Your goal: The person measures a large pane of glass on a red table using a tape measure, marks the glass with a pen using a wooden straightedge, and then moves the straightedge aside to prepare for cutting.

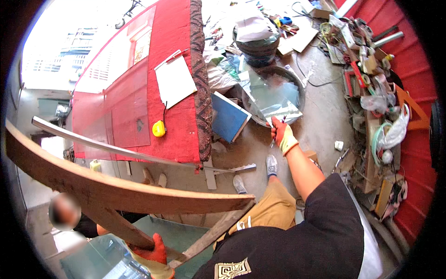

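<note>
My right hand [282, 136], in an orange-and-cream work glove, is stretched out over a round dark tub [303, 95]. Its fingers are closed around a slim, pen-like tool [272, 144], mostly covered by the glove. Just beyond the fingertips, offcuts of glass [274, 95] are piled in the tub; I cannot tell whether the hand touches them. At the lower left, my left hand [155, 255], gloved alike, is closed on a bar of a wooden frame [125, 230], thumb upward. Its other fingers are partly hidden. Behind it, large greenish glass panes [181, 228] lean.
A red-covered table [176, 125] carries a clear sheet, a white paper pad [175, 81] and a yellow tape measure [159, 129]. A blue panel [229, 116] leans near the tub. Cluttered shelving [367, 93] lines the right wall. Another person [86, 225] is at the left.
</note>
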{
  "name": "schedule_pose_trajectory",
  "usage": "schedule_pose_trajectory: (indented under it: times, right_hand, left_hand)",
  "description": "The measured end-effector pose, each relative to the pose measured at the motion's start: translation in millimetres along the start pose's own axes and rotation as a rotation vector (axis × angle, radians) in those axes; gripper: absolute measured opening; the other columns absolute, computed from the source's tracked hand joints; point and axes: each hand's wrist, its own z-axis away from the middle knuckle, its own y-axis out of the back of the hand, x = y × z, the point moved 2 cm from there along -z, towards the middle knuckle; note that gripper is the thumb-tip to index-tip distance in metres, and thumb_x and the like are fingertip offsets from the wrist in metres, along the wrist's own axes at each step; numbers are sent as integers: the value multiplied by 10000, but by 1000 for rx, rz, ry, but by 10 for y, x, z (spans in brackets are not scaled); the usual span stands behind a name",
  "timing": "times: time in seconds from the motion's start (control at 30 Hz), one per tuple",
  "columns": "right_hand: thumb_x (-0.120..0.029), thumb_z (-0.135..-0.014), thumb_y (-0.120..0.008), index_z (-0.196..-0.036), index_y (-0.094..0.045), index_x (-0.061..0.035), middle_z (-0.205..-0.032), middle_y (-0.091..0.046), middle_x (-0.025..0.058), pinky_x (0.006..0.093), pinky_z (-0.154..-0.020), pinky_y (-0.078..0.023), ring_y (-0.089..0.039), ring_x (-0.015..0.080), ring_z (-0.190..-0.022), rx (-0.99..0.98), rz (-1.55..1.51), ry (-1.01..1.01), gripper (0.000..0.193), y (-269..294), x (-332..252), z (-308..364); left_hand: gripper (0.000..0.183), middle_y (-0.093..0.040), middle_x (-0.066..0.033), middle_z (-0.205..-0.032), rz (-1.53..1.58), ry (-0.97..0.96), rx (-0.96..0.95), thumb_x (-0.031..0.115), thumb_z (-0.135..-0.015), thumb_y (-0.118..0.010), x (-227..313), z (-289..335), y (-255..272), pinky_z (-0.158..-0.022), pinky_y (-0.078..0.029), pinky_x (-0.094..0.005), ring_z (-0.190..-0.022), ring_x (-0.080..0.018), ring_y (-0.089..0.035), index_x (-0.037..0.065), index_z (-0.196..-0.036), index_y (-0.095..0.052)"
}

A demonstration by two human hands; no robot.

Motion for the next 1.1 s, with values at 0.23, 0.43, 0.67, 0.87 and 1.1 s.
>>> schedule_pose_trajectory:
  times: [0.23, 0.43, 0.67, 0.87, 1.1]
  right_hand:
    - [-389, -1065, -668, -1148, -720, -101, -895, -704, 9, 257, -473, -300, -364, 72, -547, -28, 66, 24, 303, -667, -226, -1649]
    - [-364, -1023, -619, -1109, -669, -119, -782, -620, 23, 322, -466, -386, -466, 137, -557, 236, 179, 6, 264, -355, 245, -2463]
    - [-299, -957, -600, -999, -678, -128, -710, -596, 31, 360, -469, -393, -491, 168, -532, 340, 358, -119, 193, 830, 513, -1629]
    - [-438, -1039, -632, -1193, -721, -72, -917, -764, 77, 333, -460, -399, -477, 128, -511, 243, 497, 25, 408, 1074, 714, 317]
    - [-608, -1060, -622, -1436, -621, -41, -1244, -749, 126, 223, -495, -347, -429, 23, -545, -296, 603, 479, 680, -740, -266, 3417]
  left_hand:
    - [1115, -531, -188, -1506, -96, -9, -70, 214, -736, -966, -128, 415, -226, -1181, -392, -432, -1377, -282, -526, -46, -1618, -335]
    - [957, -662, -211, -1349, -167, 96, -109, 339, -778, -971, 107, 512, -463, -1059, -536, -457, -1213, -311, -661, -32, -1527, -506]
    - [922, -615, -179, -1408, 2, 129, -124, 132, -690, -892, -33, 486, -603, -1147, -429, -428, -1296, -277, -593, -60, -1497, -488]
    - [919, -671, -215, -1373, -8, 28, -165, 199, -717, -951, -46, 447, -463, -1118, -483, -439, -1279, -317, -642, -77, -1479, -518]
    - [741, -695, -157, -1335, 662, 95, -368, 152, -841, -890, -138, 331, -251, -1029, -563, -407, -1198, -273, -693, -11, -1477, -546]
